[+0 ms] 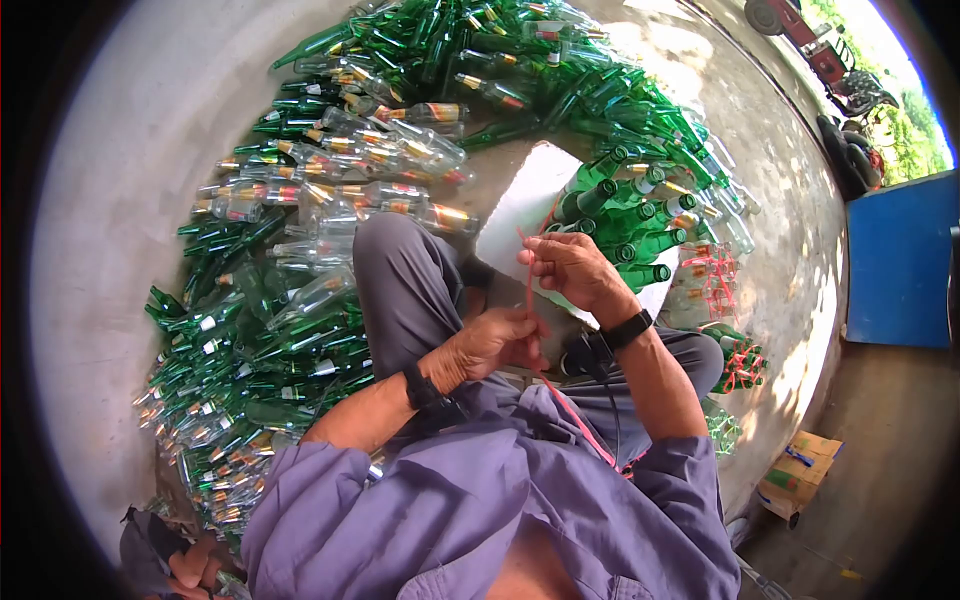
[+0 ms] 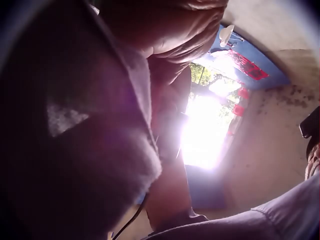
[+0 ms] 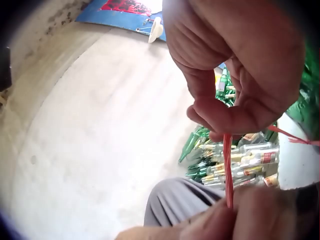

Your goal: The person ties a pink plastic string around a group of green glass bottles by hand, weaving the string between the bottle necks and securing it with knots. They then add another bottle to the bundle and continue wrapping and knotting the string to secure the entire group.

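In the head view, my right hand point(image 1: 575, 265) pinches a red plastic string point(image 1: 529, 285) between thumb and fingertips. Lower and to the left, my left hand point(image 1: 495, 340) grips the same string, which runs on down over my lap. The right wrist view shows the short stretch of string point(image 3: 228, 165) upright between both hands. Just beyond my right hand, a cluster of green glass bottles point(image 1: 620, 215) stands upright on a white board point(image 1: 510, 225). Another piece of red string reaches those bottles. In the left wrist view, sleeve and arm hide most of the work.
Clear bottles with labels point(image 1: 350, 150) and green bottles point(image 1: 290, 350) lie heaped around my left and front. On the right are string-tied bundles of clear bottles point(image 1: 705, 280) and green bottles point(image 1: 740, 365). A cardboard box point(image 1: 800, 470) and a blue panel point(image 1: 900, 265) stand farther right.
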Action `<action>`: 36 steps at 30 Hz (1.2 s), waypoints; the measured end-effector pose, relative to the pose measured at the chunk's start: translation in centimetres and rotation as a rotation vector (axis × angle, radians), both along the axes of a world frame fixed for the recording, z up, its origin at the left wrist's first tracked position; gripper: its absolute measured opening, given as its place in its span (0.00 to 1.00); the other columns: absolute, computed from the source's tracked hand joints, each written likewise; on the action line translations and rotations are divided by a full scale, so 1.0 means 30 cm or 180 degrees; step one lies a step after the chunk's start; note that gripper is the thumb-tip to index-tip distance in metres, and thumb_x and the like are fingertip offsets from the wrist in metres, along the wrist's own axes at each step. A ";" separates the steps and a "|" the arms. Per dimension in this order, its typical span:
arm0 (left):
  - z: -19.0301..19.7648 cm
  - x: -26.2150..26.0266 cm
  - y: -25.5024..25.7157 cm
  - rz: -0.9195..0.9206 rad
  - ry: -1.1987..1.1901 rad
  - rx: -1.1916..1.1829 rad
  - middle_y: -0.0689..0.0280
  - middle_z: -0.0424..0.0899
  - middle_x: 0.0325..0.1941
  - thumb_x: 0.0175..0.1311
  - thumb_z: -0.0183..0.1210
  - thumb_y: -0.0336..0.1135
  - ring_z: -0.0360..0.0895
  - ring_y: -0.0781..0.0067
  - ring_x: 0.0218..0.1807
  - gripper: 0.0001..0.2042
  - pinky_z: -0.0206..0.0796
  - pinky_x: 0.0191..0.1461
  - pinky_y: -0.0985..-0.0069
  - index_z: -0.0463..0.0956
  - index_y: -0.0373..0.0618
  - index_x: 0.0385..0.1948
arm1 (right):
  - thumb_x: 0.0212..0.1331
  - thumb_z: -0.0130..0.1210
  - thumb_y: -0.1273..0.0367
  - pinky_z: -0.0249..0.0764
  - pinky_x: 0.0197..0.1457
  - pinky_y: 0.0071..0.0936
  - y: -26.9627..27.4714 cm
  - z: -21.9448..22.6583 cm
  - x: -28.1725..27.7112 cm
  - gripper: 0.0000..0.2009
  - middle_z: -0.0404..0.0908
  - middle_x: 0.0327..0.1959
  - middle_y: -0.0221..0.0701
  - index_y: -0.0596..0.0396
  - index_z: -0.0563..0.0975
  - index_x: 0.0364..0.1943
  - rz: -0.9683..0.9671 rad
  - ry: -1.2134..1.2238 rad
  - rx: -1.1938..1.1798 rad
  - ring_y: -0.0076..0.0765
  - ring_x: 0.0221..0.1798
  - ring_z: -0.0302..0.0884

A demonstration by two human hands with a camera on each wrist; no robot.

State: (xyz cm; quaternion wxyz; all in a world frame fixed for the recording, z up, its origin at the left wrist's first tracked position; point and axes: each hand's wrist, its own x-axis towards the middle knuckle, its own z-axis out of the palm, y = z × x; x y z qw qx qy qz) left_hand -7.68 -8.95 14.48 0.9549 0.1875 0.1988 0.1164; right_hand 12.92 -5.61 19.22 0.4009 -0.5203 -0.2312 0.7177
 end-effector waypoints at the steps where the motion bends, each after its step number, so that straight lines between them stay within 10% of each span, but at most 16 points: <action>1: -0.011 -0.010 0.011 -0.0001 0.0218 -0.0006 0.65 0.81 0.28 0.74 0.54 0.37 0.84 0.65 0.35 0.12 0.77 0.43 0.67 0.77 0.38 0.48 | 0.68 0.60 0.66 0.71 0.30 0.14 0.001 0.002 0.003 0.10 0.85 0.35 0.27 0.58 0.80 0.44 -0.0066 0.0268 -0.0047 0.14 0.30 0.77; 12: 0.094 0.038 0.266 0.0557 0.0562 0.0814 0.76 0.65 0.17 0.74 0.56 0.39 0.61 0.86 0.15 0.10 0.54 0.19 0.84 0.76 0.42 0.40 | 0.68 0.59 0.67 0.73 0.27 0.16 0.042 0.135 0.009 0.10 0.83 0.34 0.29 0.62 0.79 0.42 -0.0098 0.0479 0.0150 0.20 0.33 0.83; 21: 0.051 -0.037 0.174 0.0120 0.0574 0.0740 0.73 0.67 0.17 0.77 0.52 0.39 0.66 0.78 0.17 0.12 0.63 0.24 0.78 0.77 0.38 0.40 | 0.71 0.55 0.68 0.59 0.22 0.08 0.108 0.162 0.098 0.08 0.81 0.31 0.25 0.60 0.78 0.41 -0.0416 0.0293 0.0000 0.08 0.25 0.67; 36: -0.002 0.205 0.212 0.0628 0.0724 0.1342 0.73 0.73 0.18 0.76 0.51 0.45 0.71 0.82 0.18 0.16 0.62 0.22 0.82 0.78 0.40 0.37 | 0.64 0.61 0.65 0.72 0.26 0.14 0.170 0.191 0.166 0.11 0.84 0.26 0.26 0.60 0.85 0.34 0.0187 -0.1963 0.0782 0.14 0.24 0.76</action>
